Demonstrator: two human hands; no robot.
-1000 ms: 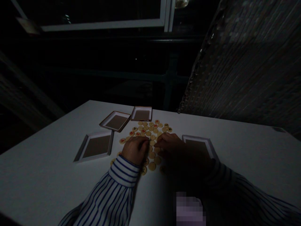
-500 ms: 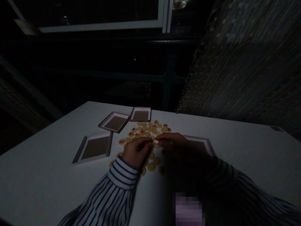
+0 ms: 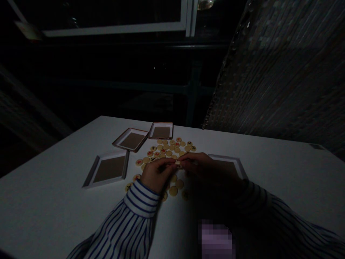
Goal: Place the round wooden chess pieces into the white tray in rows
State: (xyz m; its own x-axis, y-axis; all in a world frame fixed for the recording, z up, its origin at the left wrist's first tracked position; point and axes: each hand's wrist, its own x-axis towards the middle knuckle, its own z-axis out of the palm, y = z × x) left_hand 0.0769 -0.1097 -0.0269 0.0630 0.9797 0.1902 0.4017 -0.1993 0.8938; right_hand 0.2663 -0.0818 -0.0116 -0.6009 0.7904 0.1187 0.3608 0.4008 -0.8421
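Several round pale yellow game pieces point(image 3: 169, 147) with red or black marks lie scattered on the white table point(image 3: 54, 208). My left hand point(image 3: 156, 174) and my right hand point(image 3: 201, 166) meet just above the pile, fingertips pinched together on a small pale piece point(image 3: 178, 164) held between them. Both wrists wear blue-striped white sleeves. More pieces lie under and in front of my hands, partly hidden.
Shallow box trays with brown bottoms surround the pile: one at the left point(image 3: 109, 169), two at the back point(image 3: 131, 139) point(image 3: 161, 131), one under my right hand point(image 3: 231, 163). A textured curtain point(image 3: 283, 72) hangs at the right. The room is very dark.
Both hands have lifted off the pile and come together, pinching a small piece between the fingertips. The view has shifted slightly.
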